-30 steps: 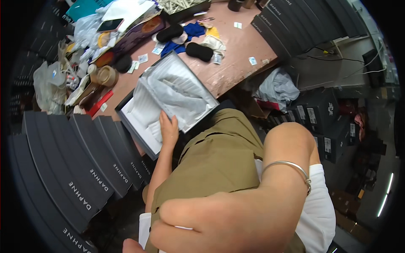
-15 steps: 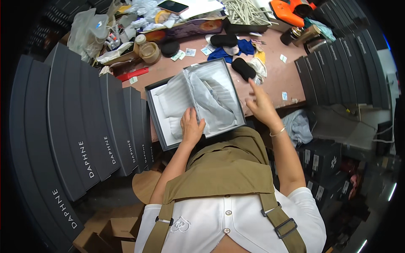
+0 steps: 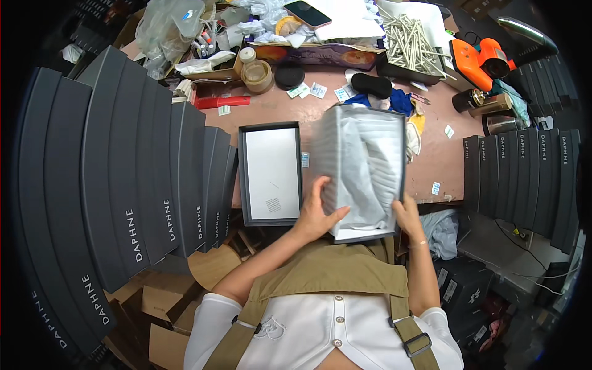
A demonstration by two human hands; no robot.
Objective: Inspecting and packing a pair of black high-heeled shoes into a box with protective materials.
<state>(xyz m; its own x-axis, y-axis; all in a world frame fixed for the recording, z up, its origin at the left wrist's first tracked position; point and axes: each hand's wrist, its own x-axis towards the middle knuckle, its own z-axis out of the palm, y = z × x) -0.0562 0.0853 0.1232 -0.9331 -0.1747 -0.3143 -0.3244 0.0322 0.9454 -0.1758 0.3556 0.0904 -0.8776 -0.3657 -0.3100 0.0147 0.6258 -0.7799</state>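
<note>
Box lifted off lid, now apart on counter | left hand, right hand clasp its near edge | paper-lined interior exposed

dark flat boxes stand in a row at the left, another row at the right. at the table's far side lie a tape roll, a phone, a tray of pale sticks and an orange tool.
</note>
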